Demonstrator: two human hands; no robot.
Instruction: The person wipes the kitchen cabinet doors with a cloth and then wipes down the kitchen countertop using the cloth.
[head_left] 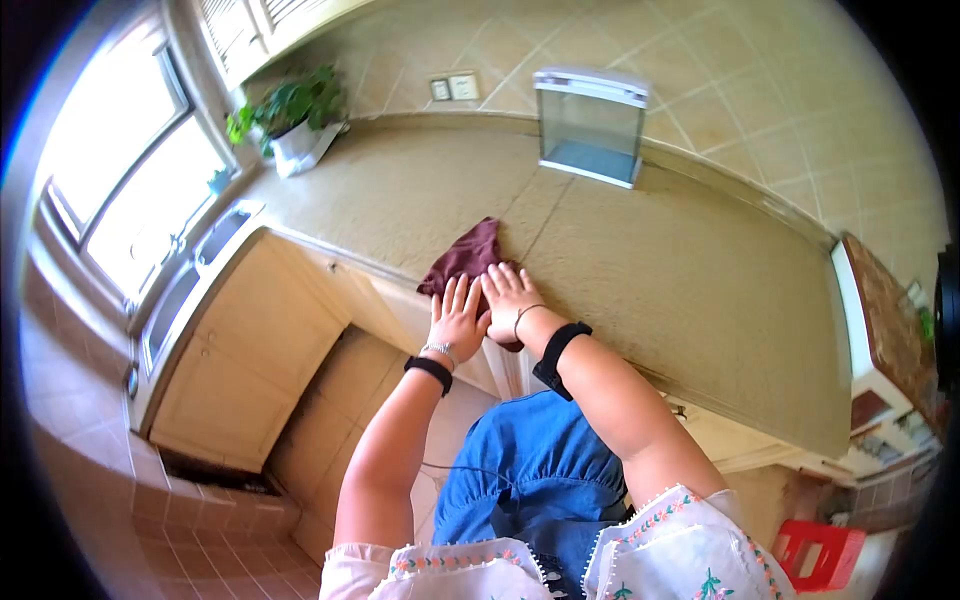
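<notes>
A dark maroon cloth (468,252) lies crumpled at the front edge of the countertop (700,290). My left hand (459,322) rests on its near part, fingers stretched out and pointing away from me. Beside it, my right hand (509,294) lies flat on the cloth with the fingers extended. The two hands touch or nearly touch at the thumbs. A bit of the cloth shows below my right palm, at the counter's edge. Part of the cloth is hidden under both hands.
A small glass tank (590,128) with a white frame stands against the tiled wall. A potted plant (292,140) is at the back left, near the sink (172,305) and window. Cabinets (245,350) run below the counter. A red plastic stool (822,553) is at lower right.
</notes>
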